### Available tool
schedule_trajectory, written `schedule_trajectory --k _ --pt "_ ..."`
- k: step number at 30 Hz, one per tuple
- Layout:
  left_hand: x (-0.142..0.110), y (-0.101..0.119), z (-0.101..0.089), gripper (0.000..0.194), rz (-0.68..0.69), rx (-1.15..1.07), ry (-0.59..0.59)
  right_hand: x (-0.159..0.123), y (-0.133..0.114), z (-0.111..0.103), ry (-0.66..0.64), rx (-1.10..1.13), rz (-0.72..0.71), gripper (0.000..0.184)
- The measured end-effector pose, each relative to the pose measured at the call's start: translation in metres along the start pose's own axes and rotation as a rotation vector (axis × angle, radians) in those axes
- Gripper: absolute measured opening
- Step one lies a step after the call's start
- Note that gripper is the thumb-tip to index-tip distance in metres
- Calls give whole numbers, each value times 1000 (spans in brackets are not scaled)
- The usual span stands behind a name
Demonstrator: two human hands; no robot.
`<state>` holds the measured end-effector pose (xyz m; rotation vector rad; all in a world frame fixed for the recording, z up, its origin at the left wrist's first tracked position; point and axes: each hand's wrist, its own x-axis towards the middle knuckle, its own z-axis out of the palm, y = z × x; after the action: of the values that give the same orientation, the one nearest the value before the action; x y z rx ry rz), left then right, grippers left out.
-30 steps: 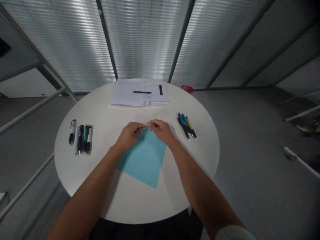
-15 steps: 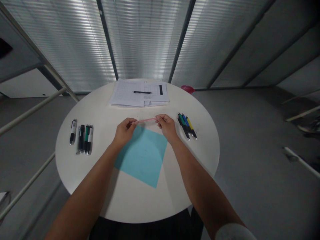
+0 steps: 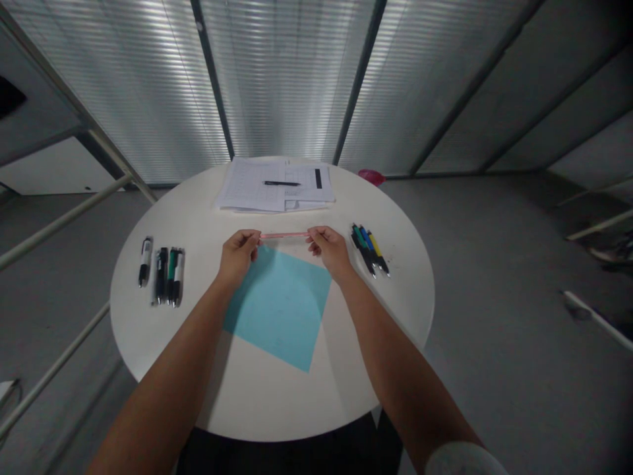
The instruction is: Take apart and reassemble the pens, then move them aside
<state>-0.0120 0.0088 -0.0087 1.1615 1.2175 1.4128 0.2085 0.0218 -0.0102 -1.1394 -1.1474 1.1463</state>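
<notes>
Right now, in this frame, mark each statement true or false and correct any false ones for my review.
1. The left hand and right hand hold one pink strip, one at each end. True.
2. The pink strip lies on the blue sheet. False: it is in the hands, past the sheet's far corner.
3. A black pen lies on the papers. True.
4. The right hand holds a yellow pen. False: the yellow pen lies with other pens on the table, beside that hand.
</notes>
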Motion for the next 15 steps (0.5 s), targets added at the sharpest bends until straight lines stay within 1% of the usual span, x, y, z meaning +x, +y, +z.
schedule_trajectory --k 4,10,15 --pt "0 0 0 22 -9 -21 -5 0 -1 0 -29 16 12 30" --pt "0 0 0 19 -14 -37 -15 0 -2 0 0 52 35 30" --pt "0 -1 -1 18 -6 -30 -30 2 2 0 17 36 9 24"
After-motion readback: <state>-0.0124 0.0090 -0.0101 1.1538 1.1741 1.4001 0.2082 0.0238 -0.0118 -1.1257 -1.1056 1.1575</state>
